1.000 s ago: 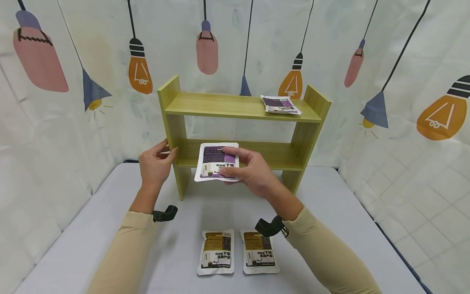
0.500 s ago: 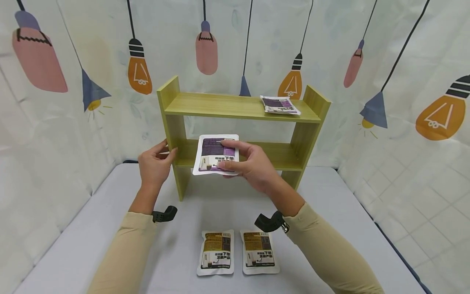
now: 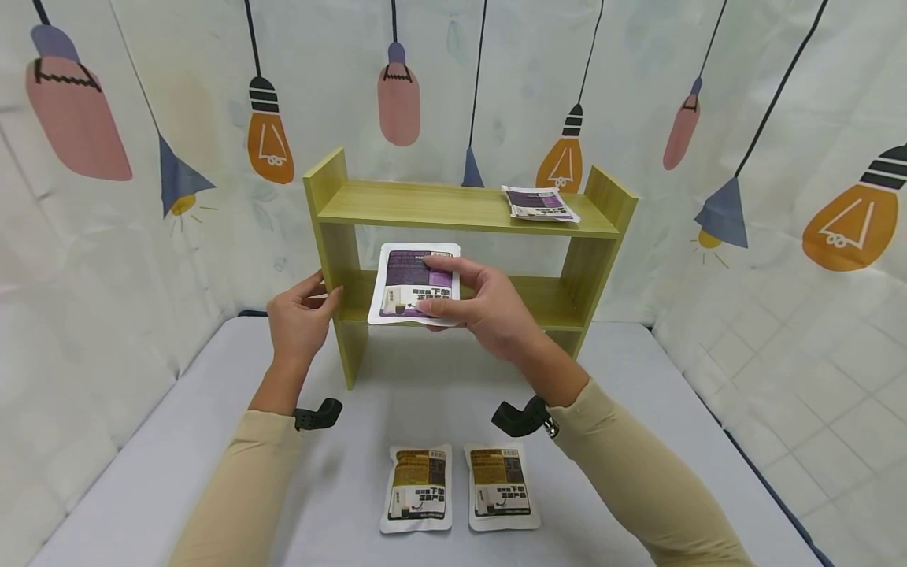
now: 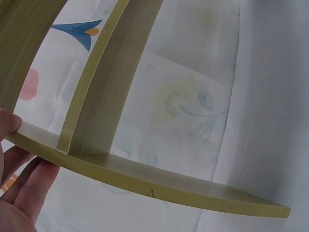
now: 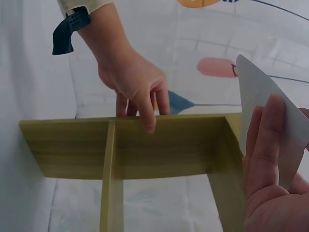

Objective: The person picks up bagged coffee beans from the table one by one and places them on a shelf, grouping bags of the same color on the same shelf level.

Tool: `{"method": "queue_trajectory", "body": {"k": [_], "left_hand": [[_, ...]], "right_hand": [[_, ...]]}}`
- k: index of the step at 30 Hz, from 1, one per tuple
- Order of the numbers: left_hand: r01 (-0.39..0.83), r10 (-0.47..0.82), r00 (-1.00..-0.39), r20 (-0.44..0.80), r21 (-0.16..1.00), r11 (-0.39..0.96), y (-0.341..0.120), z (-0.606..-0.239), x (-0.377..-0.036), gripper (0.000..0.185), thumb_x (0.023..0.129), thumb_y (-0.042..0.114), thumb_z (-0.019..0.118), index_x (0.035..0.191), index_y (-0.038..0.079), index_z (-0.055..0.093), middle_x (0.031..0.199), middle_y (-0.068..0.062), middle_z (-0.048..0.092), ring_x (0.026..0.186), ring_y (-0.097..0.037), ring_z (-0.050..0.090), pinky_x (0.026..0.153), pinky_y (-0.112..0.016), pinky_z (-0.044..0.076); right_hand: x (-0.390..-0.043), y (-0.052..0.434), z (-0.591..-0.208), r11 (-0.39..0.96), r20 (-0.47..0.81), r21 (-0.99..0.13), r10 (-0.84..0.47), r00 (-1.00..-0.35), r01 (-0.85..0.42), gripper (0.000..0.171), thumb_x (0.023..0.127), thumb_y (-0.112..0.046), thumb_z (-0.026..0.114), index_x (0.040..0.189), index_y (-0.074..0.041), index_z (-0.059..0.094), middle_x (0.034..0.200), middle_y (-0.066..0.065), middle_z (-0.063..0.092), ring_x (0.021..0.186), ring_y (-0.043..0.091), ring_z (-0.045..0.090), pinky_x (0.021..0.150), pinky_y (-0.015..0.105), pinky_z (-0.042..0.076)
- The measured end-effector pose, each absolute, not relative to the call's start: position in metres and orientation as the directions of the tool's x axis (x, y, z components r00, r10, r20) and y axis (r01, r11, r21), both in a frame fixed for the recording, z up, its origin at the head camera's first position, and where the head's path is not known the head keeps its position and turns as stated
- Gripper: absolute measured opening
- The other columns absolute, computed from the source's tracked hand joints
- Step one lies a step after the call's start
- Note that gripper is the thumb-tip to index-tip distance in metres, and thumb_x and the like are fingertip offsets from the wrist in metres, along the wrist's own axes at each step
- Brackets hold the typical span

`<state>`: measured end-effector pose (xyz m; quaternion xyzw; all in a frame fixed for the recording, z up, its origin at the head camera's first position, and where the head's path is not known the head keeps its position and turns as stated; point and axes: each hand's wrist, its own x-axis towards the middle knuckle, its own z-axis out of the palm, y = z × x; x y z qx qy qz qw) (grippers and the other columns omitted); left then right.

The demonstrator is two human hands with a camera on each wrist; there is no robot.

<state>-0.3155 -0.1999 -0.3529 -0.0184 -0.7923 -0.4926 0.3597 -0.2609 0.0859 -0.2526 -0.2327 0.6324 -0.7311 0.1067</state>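
Brown pouches: two brown-labelled pouches (image 3: 416, 488) (image 3: 501, 485) lie flat side by side on the grey bench (image 3: 177, 441), closest to the person, at 6 o'clock from the shelf.
Right hand: the right hand (image 3: 489, 311) holds the purple pouch (image 3: 414, 285), fingers (image 3: 445, 268) curled over its right edge on the printed face and thumb beneath; the right wrist view shows fingers (image 5: 263, 159) lying against the pouch's plain back.
Purple pouch: it is in the air, tilted face-up toward the head camera, in front of the shelf's lower board, left of middle.
Left hand: the left hand (image 3: 301, 315) grips the shelf's left upright at the height of the lower board, at 9 o'clock from the purple pouch, thumb in front and fingers (image 5: 147, 104) wrapped round the board.
Shelf: the wooden shelf (image 3: 453, 206) with two boards stands on the bench, against the curtain.
Top board: another purple pouch (image 3: 540, 202) lies flat at its right end, at 1 o'clock from the held one.
Curtain: a curtain (image 3: 744, 118) printed with hanging lamps closes the far side.
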Motion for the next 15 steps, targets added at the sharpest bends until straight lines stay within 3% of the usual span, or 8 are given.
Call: {"method": "queue_trajectory", "body": {"k": [4, 9, 15], "left_hand": [[0.387, -0.324, -0.734, 0.598, 0.759, 0.524, -0.200, -0.353, -0.315, 0.042, 0.095, 0.024, 0.074, 0.136, 0.017, 0.067, 0.116, -0.015, 0.077, 0.087, -0.034, 0.076, 0.068, -0.005, 0.052], [0.383, -0.326, -0.729, 0.602, 0.753, 0.534, -0.200, -0.354, -0.316, 0.042, 0.094, 0.024, 0.074, 0.136, 0.018, 0.068, 0.114, -0.014, 0.077, 0.079, -0.018, 0.075, 0.067, -0.003, 0.051], [0.379, -0.323, -0.736, 0.594, 0.758, 0.531, -0.200, -0.353, -0.315, 0.043, 0.095, 0.026, 0.074, 0.136, 0.019, 0.067, 0.116, -0.014, 0.077, 0.078, -0.012, 0.074, 0.067, -0.004, 0.051]], "right_hand": [[-0.263, 0.085, -0.248, -0.187, 0.208, -0.973, -0.444, -0.872, -0.137, 0.062, 0.086, 0.015, 0.070, 0.143, -0.006, 0.059, 0.125, 0.015, 0.058, 0.091, 0.022, 0.071, 0.075, 0.032, 0.064], [-0.267, 0.084, -0.242, -0.188, 0.225, -0.970, -0.434, -0.872, -0.157, 0.062, 0.086, 0.014, 0.072, 0.143, -0.008, 0.061, 0.122, 0.015, 0.059, 0.091, 0.023, 0.071, 0.077, 0.036, 0.064], [-0.271, 0.084, -0.235, -0.141, 0.241, -0.970, -0.409, -0.880, -0.200, 0.059, 0.086, 0.008, 0.076, 0.140, -0.013, 0.065, 0.125, 0.015, 0.059, 0.091, 0.021, 0.071, 0.077, 0.031, 0.064]]}}
